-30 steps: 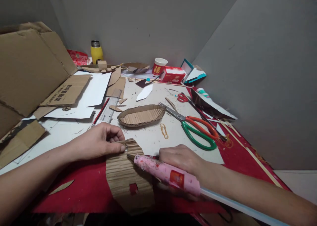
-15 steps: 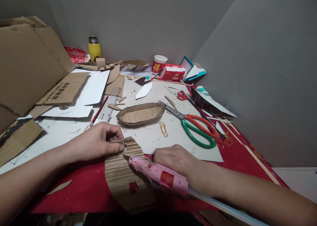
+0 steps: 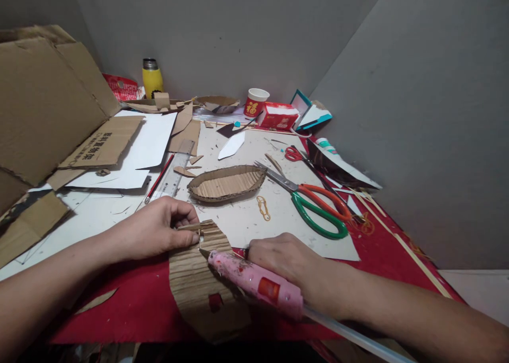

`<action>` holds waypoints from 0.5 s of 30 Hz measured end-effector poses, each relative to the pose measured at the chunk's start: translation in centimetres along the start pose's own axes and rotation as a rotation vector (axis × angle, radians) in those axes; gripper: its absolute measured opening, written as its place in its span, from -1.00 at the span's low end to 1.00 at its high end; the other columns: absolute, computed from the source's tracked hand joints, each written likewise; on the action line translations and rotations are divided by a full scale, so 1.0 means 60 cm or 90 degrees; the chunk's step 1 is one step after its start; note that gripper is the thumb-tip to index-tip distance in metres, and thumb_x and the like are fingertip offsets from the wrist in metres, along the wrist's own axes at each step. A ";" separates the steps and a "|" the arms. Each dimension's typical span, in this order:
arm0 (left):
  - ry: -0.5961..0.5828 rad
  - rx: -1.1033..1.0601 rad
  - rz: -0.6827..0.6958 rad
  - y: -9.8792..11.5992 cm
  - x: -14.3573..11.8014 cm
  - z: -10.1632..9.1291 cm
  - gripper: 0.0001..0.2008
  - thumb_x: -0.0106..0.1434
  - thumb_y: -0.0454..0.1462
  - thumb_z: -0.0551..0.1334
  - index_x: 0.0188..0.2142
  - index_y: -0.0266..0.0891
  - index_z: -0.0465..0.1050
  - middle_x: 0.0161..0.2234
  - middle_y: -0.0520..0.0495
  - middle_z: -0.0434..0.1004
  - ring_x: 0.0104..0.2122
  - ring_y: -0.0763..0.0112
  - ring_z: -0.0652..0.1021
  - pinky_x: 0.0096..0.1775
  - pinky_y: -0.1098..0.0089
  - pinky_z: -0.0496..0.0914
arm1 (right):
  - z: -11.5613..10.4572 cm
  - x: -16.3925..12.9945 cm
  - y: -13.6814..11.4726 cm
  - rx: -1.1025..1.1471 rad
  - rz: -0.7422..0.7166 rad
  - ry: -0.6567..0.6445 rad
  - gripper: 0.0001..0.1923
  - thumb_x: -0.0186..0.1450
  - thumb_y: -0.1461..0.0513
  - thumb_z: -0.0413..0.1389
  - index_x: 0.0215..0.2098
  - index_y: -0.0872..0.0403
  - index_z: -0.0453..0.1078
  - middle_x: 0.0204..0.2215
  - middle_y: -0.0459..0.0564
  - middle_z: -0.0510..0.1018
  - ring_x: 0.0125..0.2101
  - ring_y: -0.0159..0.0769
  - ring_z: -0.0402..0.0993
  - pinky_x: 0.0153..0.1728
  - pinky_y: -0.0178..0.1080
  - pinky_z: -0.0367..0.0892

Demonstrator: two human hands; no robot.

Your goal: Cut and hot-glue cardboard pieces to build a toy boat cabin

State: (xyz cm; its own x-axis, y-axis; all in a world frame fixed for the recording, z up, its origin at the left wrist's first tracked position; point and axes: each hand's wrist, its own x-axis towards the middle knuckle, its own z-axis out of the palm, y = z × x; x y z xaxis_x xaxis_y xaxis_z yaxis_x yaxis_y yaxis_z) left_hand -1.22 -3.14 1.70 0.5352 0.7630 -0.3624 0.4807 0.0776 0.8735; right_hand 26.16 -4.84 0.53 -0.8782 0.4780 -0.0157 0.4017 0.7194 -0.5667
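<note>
My right hand (image 3: 280, 257) is closed around a pink hot glue gun (image 3: 254, 281), with a long clear glue stick (image 3: 350, 331) trailing from its back end. The gun's nozzle points left, just over a ribbed piece of corrugated cardboard (image 3: 199, 283) that has a small square hole. With thumb and fingers pinched, my left hand (image 3: 170, 227) grips a thin cardboard strip (image 3: 190, 226) at the far edge of that piece. A whitish spot of glue shows beside the thumb. Beyond the hands sits a boat-shaped cardboard tray (image 3: 226, 185) with a low wall.
Large scissors (image 3: 314, 204) and a rubber band (image 3: 263, 208) lie right of the tray. A ruler (image 3: 175, 169) and pencil (image 3: 159, 178) lie left of it. Cardboard sheets (image 3: 51, 103) stand at far left. A yellow bottle (image 3: 152, 79) and paper cup (image 3: 255, 104) stand at the back.
The glue gun's nozzle has shifted very slightly right, away from the left thumb. The left hand keeps its pinch, and the other things stay in place.
</note>
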 end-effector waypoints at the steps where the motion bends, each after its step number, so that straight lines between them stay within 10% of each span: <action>1: 0.000 -0.001 0.002 0.000 0.000 0.000 -0.87 0.19 -0.23 0.27 -0.39 -0.25 0.41 -0.44 0.06 0.49 -0.41 0.40 0.47 -0.35 0.40 0.32 | 0.000 0.000 0.000 -0.002 0.001 -0.003 -0.86 0.21 0.20 -0.04 -0.49 0.05 0.12 -0.55 -0.11 0.32 -0.56 -0.39 0.14 -0.51 -0.29 0.01; 15: -0.003 -0.012 0.001 -0.007 0.001 0.000 -0.87 0.19 -0.21 0.27 -0.37 -0.23 0.42 -0.42 0.04 0.54 -0.40 0.37 0.50 -0.35 0.39 0.34 | -0.006 -0.004 -0.002 0.000 -0.002 0.001 -0.83 0.24 0.20 -0.06 -0.50 0.05 0.12 -0.56 -0.11 0.31 -0.57 -0.39 0.13 -0.52 -0.29 0.00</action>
State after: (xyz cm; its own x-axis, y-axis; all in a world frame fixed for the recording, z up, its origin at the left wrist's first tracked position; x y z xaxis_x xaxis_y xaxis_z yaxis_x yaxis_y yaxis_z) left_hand -1.40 -3.15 1.31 0.5390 0.7602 -0.3627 0.4667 0.0890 0.8800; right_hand 26.43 -4.86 0.90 -0.8792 0.4763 -0.0121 0.3984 0.7208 -0.5673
